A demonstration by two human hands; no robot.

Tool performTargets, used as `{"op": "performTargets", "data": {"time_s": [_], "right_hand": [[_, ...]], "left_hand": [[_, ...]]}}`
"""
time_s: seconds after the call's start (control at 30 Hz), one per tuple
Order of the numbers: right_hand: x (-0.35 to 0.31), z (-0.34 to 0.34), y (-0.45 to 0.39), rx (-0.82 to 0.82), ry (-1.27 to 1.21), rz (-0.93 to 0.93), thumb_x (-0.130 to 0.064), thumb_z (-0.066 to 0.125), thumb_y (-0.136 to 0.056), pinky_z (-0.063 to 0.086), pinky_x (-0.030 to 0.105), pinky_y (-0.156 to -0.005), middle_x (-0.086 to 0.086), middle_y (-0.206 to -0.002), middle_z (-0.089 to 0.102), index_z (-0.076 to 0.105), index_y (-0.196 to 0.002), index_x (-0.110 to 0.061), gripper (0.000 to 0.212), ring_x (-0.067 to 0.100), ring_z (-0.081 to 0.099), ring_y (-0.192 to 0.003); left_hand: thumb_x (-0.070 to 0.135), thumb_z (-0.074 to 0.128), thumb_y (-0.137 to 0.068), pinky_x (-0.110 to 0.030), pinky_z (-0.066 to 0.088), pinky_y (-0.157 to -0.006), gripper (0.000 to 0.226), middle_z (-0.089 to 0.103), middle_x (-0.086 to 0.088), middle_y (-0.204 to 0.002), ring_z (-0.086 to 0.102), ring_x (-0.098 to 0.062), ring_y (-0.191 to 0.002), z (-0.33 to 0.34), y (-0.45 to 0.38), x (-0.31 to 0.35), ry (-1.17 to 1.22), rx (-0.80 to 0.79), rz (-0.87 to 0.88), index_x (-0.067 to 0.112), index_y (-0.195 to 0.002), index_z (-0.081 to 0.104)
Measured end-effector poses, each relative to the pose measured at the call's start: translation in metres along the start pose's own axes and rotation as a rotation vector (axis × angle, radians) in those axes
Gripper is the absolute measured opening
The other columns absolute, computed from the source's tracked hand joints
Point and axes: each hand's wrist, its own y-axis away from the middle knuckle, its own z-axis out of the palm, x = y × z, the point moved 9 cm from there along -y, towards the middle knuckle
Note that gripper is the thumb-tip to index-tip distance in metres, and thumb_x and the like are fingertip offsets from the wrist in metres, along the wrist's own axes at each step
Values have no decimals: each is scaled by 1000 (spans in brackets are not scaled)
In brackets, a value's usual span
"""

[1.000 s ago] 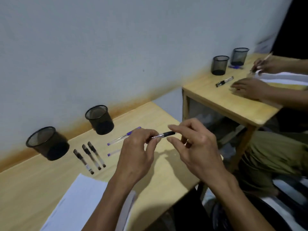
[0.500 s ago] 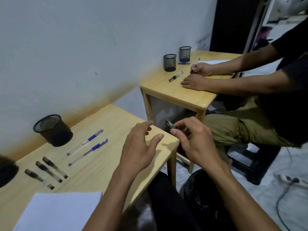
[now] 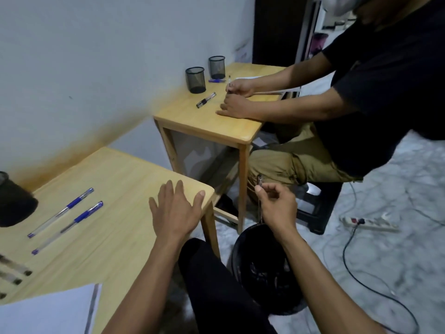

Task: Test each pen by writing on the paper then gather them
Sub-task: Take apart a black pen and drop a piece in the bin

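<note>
— Since half a second earlier, what had changed?

— His right hand (image 3: 277, 206) had swung out past the table's (image 3: 115, 179) corner and hung above the black bin (image 3: 262, 268) on the floor, pinching a thin pen (image 3: 259, 196) almost upright between thumb and fingers. His left hand (image 3: 177, 210) had dropped flat, open and empty, onto the wood near the rounded corner.

— Was he discarding it?

— That was my guess, a failed pen. To do it well he needed to centre the hand over the rim and simply part the fingers, so it fell straight.

— And the rest?

— Two blue-grip pens (image 3: 65, 220) lay side by side on the smooth pale wood, clear slim barrels. Some dark-capped pens (image 3: 14, 273) were blurred at the left edge, near the white paper (image 3: 48, 312). A black mesh cup (image 3: 14, 206) stood behind them.
</note>
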Motion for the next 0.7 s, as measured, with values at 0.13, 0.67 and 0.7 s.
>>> {"op": "performTargets", "data": {"time_s": [0.13, 0.67, 0.7], "right_hand": [[35, -1, -6, 20, 55, 63, -53, 71, -80, 55, 52, -90, -3, -90, 74, 69, -83, -33, 20, 21, 70, -90], [66, -4, 5, -74, 37, 235, -35, 77, -88, 55, 40, -100, 8, -118, 72, 67, -127, -18, 44, 22, 66, -113], [68, -2, 5, -74, 35, 241, -35, 77, -87, 55, 41, -100, 8, -118, 71, 67, -127, -18, 45, 23, 66, -113]], "left_hand": [[70, 21, -93, -58, 16, -118, 78, 29, -10, -160, 19, -28, -149, 2, 0, 0, -34, 19, 0, 16, -148, 37], [69, 19, -94, -57, 12, -119, 77, 25, -9, -162, 14, -27, -151, 6, 4, 3, -75, -7, 13, 18, -150, 34], [69, 19, -94, -57, 12, -119, 77, 25, -9, -162, 14, -27, -151, 5, 3, 2, -74, -9, 12, 18, -150, 34]]}}
